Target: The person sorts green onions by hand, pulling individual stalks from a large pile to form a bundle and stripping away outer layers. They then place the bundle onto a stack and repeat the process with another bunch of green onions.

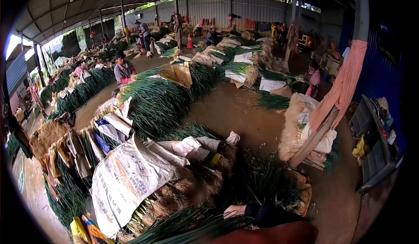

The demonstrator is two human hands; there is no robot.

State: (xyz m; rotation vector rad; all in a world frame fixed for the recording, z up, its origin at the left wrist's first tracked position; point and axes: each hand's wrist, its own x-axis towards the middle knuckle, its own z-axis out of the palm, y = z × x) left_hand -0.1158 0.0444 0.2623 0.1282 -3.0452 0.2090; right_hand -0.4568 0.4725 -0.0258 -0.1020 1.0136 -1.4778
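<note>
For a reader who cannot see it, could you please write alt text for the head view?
Long heaps of green onions cover the floor of an open shed, partly draped with printed sacks. Seated workers sort them; the wearer's hands are not clearly visible.

Green onion stalks (157, 100) deep green, roots (174, 200) pale tan. White sack (126, 174) with dark printed text at 7 o'clock. Salmon-pink cloth (345, 82) at 3 o'clock beside blue wall (384, 69). Brown floor (235, 113). Orange-white cone (190, 41) at 12 o'clock.

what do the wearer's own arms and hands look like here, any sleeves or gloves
Little shows. At the bottom edge a forearm lies bare, with no sleeve over the visible part. Beside it sit a dark blue cuff or glove-like piece and a whitish cloth; whose they are is unclear. Hands and fingers are not discernible.
</note>
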